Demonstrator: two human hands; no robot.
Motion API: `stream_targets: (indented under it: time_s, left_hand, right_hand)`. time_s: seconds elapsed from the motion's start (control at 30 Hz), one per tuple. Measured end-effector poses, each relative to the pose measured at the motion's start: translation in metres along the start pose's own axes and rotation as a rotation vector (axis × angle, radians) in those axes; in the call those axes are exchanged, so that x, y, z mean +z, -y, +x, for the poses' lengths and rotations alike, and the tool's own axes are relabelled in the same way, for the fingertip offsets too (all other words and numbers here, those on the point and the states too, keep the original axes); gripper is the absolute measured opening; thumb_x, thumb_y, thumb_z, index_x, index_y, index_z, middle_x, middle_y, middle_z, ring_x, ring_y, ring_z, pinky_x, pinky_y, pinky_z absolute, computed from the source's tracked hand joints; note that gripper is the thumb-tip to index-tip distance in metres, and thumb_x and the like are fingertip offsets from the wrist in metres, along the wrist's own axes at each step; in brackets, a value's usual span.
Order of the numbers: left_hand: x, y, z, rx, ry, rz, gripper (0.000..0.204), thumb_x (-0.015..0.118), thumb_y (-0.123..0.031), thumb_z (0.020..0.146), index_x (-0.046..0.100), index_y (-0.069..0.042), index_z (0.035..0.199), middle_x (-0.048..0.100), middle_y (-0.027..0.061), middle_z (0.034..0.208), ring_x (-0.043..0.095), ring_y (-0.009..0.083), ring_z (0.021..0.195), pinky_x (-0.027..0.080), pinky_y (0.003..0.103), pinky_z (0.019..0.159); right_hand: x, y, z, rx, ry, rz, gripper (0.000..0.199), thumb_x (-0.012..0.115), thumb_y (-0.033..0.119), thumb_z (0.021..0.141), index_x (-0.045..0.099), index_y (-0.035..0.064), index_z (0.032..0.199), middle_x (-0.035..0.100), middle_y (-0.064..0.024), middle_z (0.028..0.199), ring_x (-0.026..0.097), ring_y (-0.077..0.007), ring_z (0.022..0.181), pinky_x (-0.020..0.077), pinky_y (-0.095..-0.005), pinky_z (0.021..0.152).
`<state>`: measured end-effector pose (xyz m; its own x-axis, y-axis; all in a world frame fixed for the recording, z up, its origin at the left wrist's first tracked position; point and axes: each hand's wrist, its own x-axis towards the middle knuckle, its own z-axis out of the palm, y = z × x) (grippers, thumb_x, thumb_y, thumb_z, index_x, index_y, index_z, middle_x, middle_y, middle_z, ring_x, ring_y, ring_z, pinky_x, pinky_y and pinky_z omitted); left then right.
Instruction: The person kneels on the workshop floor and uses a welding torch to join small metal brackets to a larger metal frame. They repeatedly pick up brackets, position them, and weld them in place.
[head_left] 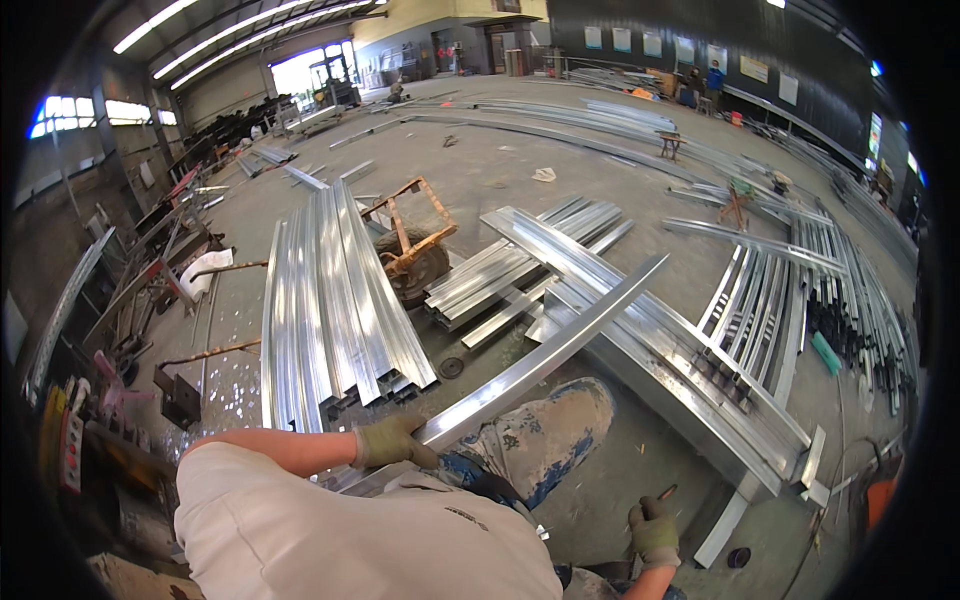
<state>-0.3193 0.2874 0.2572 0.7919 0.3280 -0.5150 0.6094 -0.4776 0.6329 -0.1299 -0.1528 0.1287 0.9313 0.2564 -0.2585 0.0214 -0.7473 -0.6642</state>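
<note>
Left hand grip closed round long steel channel, right hand pinching red-tipped tool, steel stacks ahead.

A metal fabrication workshop; long galvanised steel channels lie stacked across a wide concrete floor; strip lights overhead.

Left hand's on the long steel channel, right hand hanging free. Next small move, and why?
Probably bring the right hand onto the long steel channel. Only the gloved left hand grips its near end, while the far end reaches out over the welded frame. A second grip would likely steady it.
</note>
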Motion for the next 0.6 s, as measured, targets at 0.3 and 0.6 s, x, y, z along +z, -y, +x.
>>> stream_targets:
  time_s: [0.3,0.6]
  left_hand:
    - [-0.006,-0.129,0.006,0.154,0.265,0.122,0.074,0.089,-0.033,0.076,0.06,0.004,0.134,0.07,0.0161,0.118,0.066,0.0233,0.107,0.051,0.037,0.096]
    - [0.026,-0.246,0.033,0.358,0.506,0.512,0.061,0.084,-0.036,0.078,0.067,0.005,0.12,0.073,0.0169,0.104,0.069,0.023,0.098,0.054,0.035,0.088]
  right_hand:
    - [-0.017,0.049,0.011,-0.086,0.082,0.952,0.058,0.061,0.04,0.107,0.056,-0.0036,0.144,0.071,-0.0174,0.128,0.073,-0.0237,0.104,0.0594,-0.0344,0.093]
    - [-0.021,0.059,0.009,-0.497,0.362,1.444,0.08,0.058,0.057,0.104,0.039,0.0011,0.158,0.062,-0.0231,0.141,0.071,-0.0327,0.115,0.0587,-0.0401,0.096]
